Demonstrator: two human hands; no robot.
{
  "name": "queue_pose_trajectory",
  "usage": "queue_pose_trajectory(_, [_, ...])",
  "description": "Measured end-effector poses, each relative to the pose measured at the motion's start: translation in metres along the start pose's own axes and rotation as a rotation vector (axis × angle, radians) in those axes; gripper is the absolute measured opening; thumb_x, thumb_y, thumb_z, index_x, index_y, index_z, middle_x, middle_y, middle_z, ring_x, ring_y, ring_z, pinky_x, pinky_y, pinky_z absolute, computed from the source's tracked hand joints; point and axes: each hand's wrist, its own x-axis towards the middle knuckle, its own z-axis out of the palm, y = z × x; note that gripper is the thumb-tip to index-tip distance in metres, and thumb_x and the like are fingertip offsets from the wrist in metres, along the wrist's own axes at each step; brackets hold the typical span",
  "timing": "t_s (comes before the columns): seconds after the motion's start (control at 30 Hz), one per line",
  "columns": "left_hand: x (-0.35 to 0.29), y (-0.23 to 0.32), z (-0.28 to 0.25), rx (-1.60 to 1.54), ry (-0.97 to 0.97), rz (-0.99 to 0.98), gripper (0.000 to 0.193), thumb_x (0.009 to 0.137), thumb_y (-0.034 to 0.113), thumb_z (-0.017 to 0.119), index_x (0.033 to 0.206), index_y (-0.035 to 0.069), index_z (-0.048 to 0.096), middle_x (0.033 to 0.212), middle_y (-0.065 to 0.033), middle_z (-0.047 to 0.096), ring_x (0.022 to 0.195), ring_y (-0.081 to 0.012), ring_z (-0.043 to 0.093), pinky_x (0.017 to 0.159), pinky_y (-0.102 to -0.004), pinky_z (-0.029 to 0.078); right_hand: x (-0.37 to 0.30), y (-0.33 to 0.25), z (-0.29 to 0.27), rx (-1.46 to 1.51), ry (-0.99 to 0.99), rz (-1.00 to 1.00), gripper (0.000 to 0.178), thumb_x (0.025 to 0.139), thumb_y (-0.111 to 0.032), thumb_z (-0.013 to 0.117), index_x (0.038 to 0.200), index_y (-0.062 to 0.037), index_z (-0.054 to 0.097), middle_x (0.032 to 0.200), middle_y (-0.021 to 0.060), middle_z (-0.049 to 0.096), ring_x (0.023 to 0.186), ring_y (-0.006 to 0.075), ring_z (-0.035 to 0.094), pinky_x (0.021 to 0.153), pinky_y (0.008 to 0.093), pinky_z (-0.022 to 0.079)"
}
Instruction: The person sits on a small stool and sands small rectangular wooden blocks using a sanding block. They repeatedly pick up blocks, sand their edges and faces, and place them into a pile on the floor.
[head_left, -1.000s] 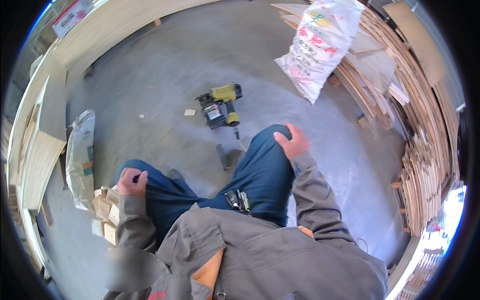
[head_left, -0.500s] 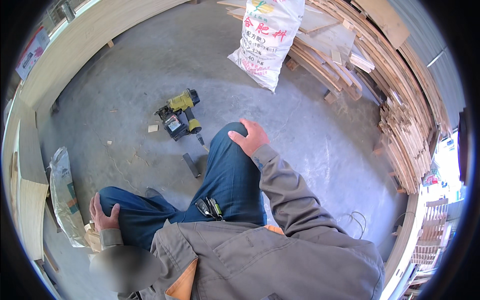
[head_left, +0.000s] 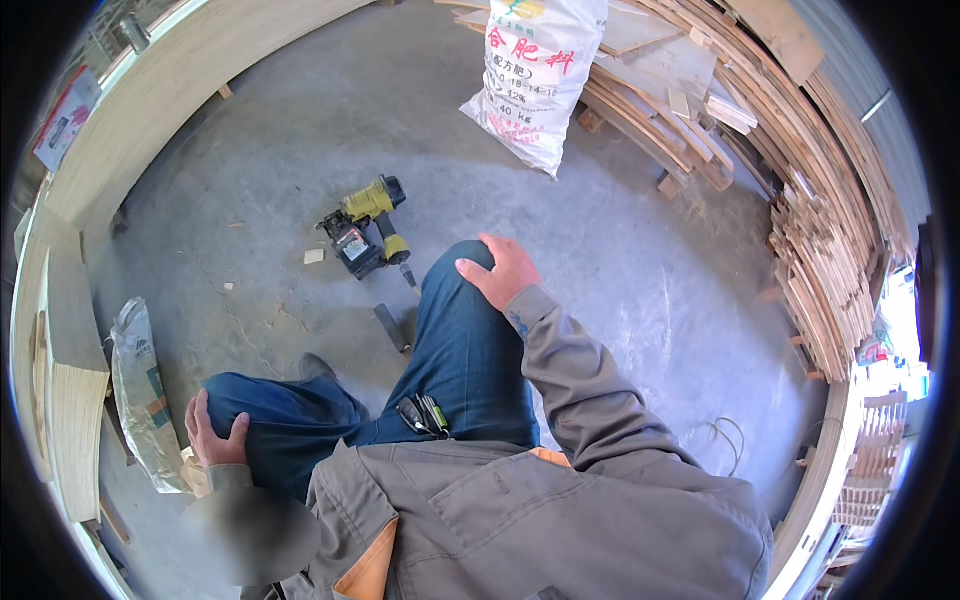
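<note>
My left hand (head_left: 213, 436) lies on my left knee, thumb apart from the fingers, holding nothing. On my right knee rests my right hand (head_left: 507, 276), also empty, its thumb spread away from fingers that curve over the far side. Blue trousers (head_left: 455, 330) cover both legs. Just ahead of the right knee, a yellow and black nail gun (head_left: 365, 225) lies on the concrete floor, apart from both hands. Between it and my legs is a short dark bar (head_left: 391, 328). Keys and a pen-like item (head_left: 424, 415) hang at my waist.
A white printed sack (head_left: 538, 85) stands ahead. Stacked boards and strips (head_left: 815, 260) line the right side. Pale panels (head_left: 75, 420) stand along the left, with a crumpled plastic bag (head_left: 145, 400) beside them. A small wood scrap (head_left: 315, 256) and a thin looped cord (head_left: 728, 440) lie on the floor.
The view has shifted slightly, so the surroundings appear a little farther right. Both hands stay on the knees.
</note>
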Motion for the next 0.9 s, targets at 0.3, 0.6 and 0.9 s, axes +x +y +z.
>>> queue_pose_trajectory(0.3, [0.035,0.019,0.002,0.024,0.034,-0.080,0.047,0.082,0.034,0.079,0.117,0.006,0.065,0.118,-0.0183,0.062,0.113,-0.0385,0.057,0.100,-0.0480,0.045,0.006,-0.012,0.005,-0.066,0.011,-0.101,0.068,0.088,-0.046,0.073,0.136,0.0009,0.059,0.138,0.0243,0.059,0.131,0.0386,0.053,0.110,0.0456,0.043])
queue_pose_trajectory(0.6, [0.040,0.020,-0.002,-0.062,0.037,-0.129,0.040,0.080,0.019,0.079,0.112,0.004,0.061,0.129,-0.0201,0.059,0.121,-0.0388,0.056,0.106,-0.0464,0.043,-0.003,-0.048,0.006,-0.362,0.037,-0.445,0.045,0.088,-0.019,0.071,0.130,-0.0046,0.065,0.133,0.0186,0.060,0.119,0.0374,0.058,0.103,0.0486,0.046])
queue_pose_trajectory(0.9, [0.073,0.001,0.009,-0.081,-0.152,-0.198,0.052,0.081,0.020,0.074,0.128,0.001,0.062,0.132,-0.0217,0.059,0.124,-0.0392,0.057,0.110,-0.0466,0.041,0.124,-0.055,0.023,-0.186,-0.479,-0.033,0.048,0.084,-0.031,0.081,0.117,0.0011,0.069,0.106,0.0189,0.071,0.092,0.0323,0.069,0.084,0.0417,0.055])
